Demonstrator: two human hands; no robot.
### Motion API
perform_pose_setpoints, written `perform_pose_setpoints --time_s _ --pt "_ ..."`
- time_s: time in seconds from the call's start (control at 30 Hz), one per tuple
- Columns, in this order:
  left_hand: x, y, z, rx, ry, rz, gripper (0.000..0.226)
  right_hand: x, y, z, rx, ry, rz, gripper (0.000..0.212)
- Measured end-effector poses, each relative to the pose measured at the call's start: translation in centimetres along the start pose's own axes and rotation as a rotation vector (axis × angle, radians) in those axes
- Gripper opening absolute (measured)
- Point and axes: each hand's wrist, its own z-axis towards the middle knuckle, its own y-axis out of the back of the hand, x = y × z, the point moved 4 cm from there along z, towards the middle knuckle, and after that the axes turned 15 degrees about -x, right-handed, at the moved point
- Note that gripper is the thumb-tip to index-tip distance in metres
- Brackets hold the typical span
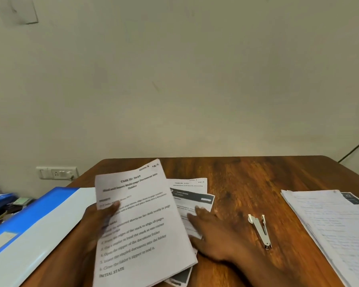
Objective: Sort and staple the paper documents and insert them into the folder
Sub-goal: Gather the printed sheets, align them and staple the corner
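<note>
A printed white document [141, 224] is lifted at a tilt over the wooden table [247, 183]. My left hand [100, 216] grips its left edge, thumb on top of the text. Under and beside it lie more loose sheets [192, 195], one with a dark header band. My right hand [211, 230] rests flat on those sheets, fingers straight. A blue and white folder [33, 224] lies at the left, partly off the table edge. A silver stapler [259, 229] lies on the table right of my right hand.
Another stack of printed papers [330, 224] covers the table's right side. A wall socket [57, 172] sits on the wall behind the folder. Cluttered items [2, 204] show at the far left. A dark cable [356, 148] runs down the wall at the right.
</note>
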Motion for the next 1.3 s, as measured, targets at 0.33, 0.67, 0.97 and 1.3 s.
perform_pose_setpoints --time_s 0.33,0.67,0.97,1.3 --pt "0.7 1.2 1.2 0.000 -0.063 0.012 0.039 3.1 0.5 0.1 -0.213 0.142 0.230 0.032" --pt "1.0 0.8 0.8 -0.021 -0.043 -0.041 0.020 1.1 2.5 -0.1 -0.126 -0.075 -0.082 0.071" --pt "1.6 1.1 1.5 -0.034 -0.040 -0.048 0.026 -2.1 5.1 -0.5 -0.243 -0.248 -0.141 0.067" --pt "1.5 0.7 1.0 0.001 -0.040 -0.052 0.020 -4.5 2.7 0.6 -0.363 -0.373 -0.005 0.088"
